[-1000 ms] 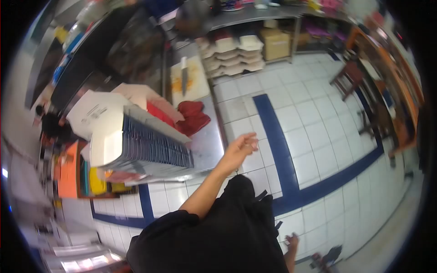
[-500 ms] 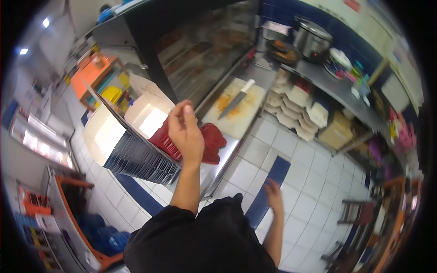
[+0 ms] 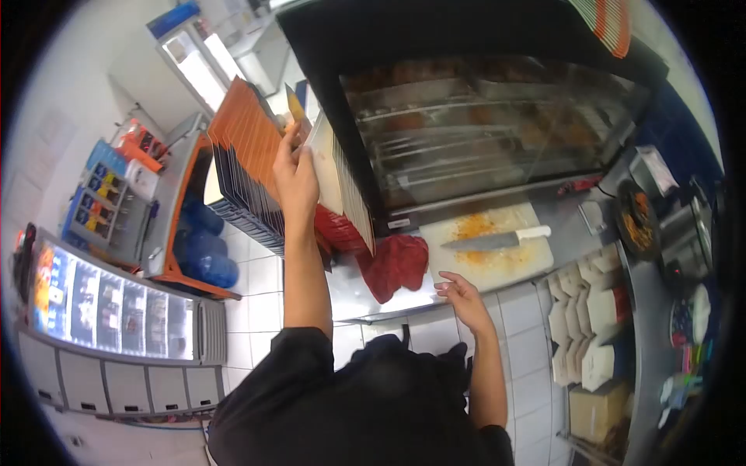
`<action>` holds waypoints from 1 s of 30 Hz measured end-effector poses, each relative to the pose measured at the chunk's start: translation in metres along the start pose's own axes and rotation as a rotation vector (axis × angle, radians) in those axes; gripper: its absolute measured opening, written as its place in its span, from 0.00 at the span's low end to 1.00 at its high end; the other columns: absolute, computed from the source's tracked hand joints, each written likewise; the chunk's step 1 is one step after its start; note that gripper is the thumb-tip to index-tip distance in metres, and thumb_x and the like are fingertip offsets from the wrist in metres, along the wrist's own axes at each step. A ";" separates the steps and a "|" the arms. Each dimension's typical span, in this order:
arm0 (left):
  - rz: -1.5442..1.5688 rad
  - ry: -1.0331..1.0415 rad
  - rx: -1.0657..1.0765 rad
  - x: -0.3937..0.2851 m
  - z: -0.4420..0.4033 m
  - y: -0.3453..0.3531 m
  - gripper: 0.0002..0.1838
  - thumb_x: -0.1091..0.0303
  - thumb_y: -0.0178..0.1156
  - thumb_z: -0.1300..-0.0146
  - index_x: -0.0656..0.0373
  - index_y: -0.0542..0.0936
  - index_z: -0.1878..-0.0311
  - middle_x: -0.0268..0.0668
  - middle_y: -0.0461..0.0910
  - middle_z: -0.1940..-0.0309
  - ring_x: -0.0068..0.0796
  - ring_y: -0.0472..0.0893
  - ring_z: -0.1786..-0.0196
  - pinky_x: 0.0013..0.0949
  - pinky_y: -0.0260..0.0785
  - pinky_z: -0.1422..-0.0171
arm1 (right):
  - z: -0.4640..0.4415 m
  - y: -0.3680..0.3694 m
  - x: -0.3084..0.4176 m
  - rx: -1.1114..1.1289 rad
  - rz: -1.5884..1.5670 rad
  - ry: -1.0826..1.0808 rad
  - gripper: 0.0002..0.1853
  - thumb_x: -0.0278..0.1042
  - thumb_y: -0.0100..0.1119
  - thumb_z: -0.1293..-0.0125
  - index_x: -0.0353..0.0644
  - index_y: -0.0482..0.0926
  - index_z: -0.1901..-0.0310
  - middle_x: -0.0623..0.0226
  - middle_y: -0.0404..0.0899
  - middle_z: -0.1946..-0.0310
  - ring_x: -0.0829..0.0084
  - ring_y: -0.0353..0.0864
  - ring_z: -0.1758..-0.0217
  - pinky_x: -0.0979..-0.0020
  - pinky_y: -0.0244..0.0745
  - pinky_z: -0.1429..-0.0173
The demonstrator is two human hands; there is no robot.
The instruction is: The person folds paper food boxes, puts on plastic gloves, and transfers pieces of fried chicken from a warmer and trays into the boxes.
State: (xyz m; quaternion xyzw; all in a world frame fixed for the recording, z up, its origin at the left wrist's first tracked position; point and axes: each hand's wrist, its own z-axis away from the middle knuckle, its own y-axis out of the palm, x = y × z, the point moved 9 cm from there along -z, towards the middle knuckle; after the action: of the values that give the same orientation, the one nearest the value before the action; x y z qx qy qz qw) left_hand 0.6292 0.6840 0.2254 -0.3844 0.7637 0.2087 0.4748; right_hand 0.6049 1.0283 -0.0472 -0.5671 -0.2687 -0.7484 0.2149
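At the steel counter point(image 3: 353, 304), reaches with the left hand point(image 3: 297, 177) to the tall nested cartons point(image 3: 247, 144), close beside a second stack with red sides point(image 3: 346, 225); shows the left fingers raised and mostly close together, thumb apart; cannot tell whether pinching a carton's rim or merely touching it; holds the right hand point(image 3: 464, 303) near the counter's front edge, empty, fingers loosely spread and slightly curled, between the red cloth point(image 3: 398, 268) and the cutting board point(image 3: 536, 266); risks, by judgement, toppling the cartons under a sideways push, owing to height and loose fanning; risks lifting several at once through clinging rims, or creasing thin flaps through a hard squeeze; risks contact with the exposed blade of the knife point(image 3: 501, 241), tip toward the cloth, in case of a careless rightward sweep or a tug on the cloth.
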 end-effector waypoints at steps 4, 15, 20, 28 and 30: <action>-0.241 0.047 -0.101 0.005 -0.007 -0.004 0.21 0.78 0.49 0.29 0.67 0.76 0.35 0.47 0.86 0.61 0.28 0.84 0.57 0.28 0.74 0.50 | -0.052 0.022 0.072 0.213 0.063 -0.177 0.18 0.34 0.58 0.25 0.35 0.77 0.39 0.65 0.85 0.55 0.77 0.81 0.51 0.73 0.75 0.44; -0.253 -0.090 0.020 0.034 0.005 0.000 0.19 0.68 0.58 0.29 0.72 0.77 0.41 0.43 0.85 0.61 0.30 0.82 0.58 0.34 0.74 0.52 | -0.111 0.168 0.253 -0.126 0.941 -0.626 0.31 0.51 0.57 0.30 0.43 0.67 0.31 0.46 0.85 0.68 0.46 0.87 0.67 0.52 0.82 0.62; -0.246 -0.046 0.101 0.027 0.008 0.000 0.14 0.69 0.55 0.27 0.71 0.82 0.51 0.37 0.85 0.61 0.24 0.81 0.61 0.32 0.73 0.58 | -0.115 0.203 0.247 -0.093 1.196 -0.627 0.36 0.37 0.49 0.30 0.28 0.53 0.25 0.54 0.85 0.77 0.57 0.88 0.75 0.56 0.84 0.72; 0.069 -0.313 0.099 0.032 0.011 0.012 0.16 0.64 0.56 0.24 0.71 0.80 0.58 0.39 0.81 0.67 0.23 0.76 0.66 0.31 0.71 0.65 | -0.125 0.205 0.242 -0.243 1.104 -0.571 0.38 0.36 0.52 0.35 0.24 0.56 0.27 0.54 0.83 0.80 0.57 0.87 0.77 0.60 0.80 0.76; -0.108 -0.111 0.043 0.014 0.010 -0.001 0.18 0.60 0.58 0.25 0.72 0.79 0.55 0.45 0.81 0.63 0.29 0.78 0.65 0.33 0.73 0.63 | -0.129 0.210 0.242 -0.217 1.064 -0.558 0.42 0.36 0.54 0.38 0.24 0.54 0.25 0.55 0.82 0.82 0.59 0.86 0.79 0.61 0.80 0.76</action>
State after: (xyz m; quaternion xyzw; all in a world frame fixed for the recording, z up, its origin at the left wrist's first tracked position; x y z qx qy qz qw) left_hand 0.6324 0.6845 0.2087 -0.4026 0.7185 0.1875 0.5353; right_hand 0.5778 0.7807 0.1920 -0.8169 0.0829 -0.3846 0.4218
